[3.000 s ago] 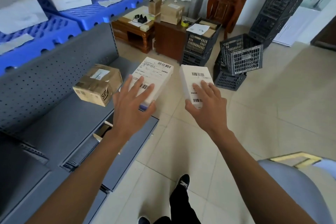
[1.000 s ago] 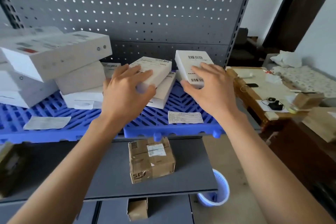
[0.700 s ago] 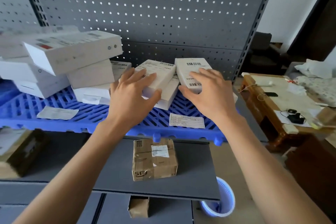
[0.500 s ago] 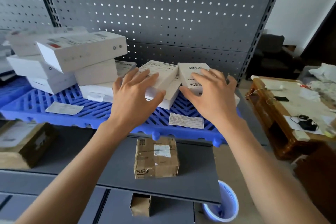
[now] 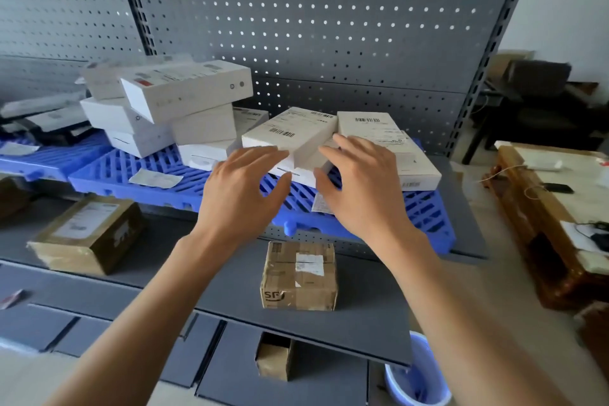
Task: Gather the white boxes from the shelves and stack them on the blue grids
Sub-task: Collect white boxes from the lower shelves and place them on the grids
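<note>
Head cam: your left hand [image 5: 242,189] and right hand [image 5: 359,188] hang with fingers loose, gripping nothing. Just past your fingertips, two white boxes [image 5: 293,135] [image 5: 385,145] lie side by side on the blue grid [image 5: 425,211], stacked boxes [image 5: 184,92] further left.

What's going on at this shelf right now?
A person is stacking white boxes on the blue grid. Two barcode boxes lie there: the left box atop another, the right box beside it. The left hand and right hand, fingers straight, are at their near ends, gripping nothing.
</note>
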The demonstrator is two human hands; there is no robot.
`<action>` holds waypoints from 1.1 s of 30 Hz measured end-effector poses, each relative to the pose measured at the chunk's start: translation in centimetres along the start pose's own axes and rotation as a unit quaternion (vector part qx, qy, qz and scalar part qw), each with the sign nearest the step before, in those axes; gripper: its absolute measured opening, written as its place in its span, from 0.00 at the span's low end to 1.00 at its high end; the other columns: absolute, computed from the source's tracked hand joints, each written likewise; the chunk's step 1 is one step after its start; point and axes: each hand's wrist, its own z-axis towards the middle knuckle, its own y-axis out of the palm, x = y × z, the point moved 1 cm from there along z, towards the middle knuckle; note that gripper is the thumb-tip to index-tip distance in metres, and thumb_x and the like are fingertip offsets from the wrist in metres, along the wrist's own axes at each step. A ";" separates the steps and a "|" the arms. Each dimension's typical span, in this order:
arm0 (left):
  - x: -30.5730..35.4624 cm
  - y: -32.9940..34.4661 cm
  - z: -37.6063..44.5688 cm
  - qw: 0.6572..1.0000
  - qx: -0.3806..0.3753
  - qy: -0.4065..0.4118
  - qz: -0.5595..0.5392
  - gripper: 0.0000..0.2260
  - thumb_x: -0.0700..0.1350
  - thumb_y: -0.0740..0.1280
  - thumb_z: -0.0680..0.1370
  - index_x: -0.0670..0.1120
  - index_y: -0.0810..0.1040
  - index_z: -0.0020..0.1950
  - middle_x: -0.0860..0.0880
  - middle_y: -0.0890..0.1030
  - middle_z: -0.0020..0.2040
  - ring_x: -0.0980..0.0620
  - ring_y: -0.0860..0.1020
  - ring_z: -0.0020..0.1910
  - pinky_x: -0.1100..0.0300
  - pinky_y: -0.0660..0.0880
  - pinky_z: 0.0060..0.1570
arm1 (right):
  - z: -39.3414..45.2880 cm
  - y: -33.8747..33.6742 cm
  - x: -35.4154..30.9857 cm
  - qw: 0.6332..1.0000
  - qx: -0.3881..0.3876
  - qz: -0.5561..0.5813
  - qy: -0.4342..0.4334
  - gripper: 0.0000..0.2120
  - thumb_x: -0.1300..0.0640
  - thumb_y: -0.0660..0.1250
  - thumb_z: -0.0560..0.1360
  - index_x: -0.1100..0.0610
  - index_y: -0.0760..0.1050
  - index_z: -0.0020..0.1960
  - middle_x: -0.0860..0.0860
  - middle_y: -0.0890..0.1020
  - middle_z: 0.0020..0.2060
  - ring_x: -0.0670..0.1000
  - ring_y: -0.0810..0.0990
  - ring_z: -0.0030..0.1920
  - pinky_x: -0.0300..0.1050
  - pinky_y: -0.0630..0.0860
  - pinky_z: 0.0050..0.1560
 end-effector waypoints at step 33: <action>-28.0 -34.4 -29.5 0.940 -0.080 -0.303 0.137 0.18 0.56 0.66 0.81 0.51 0.79 0.69 0.51 0.81 0.66 0.49 0.80 0.62 0.45 0.77 0.63 | -6.5 11.3 -49.0 0.922 -0.267 0.204 -0.194 0.18 0.47 0.65 0.80 0.51 0.78 0.68 0.50 0.80 0.65 0.53 0.76 0.66 0.51 0.77 0.62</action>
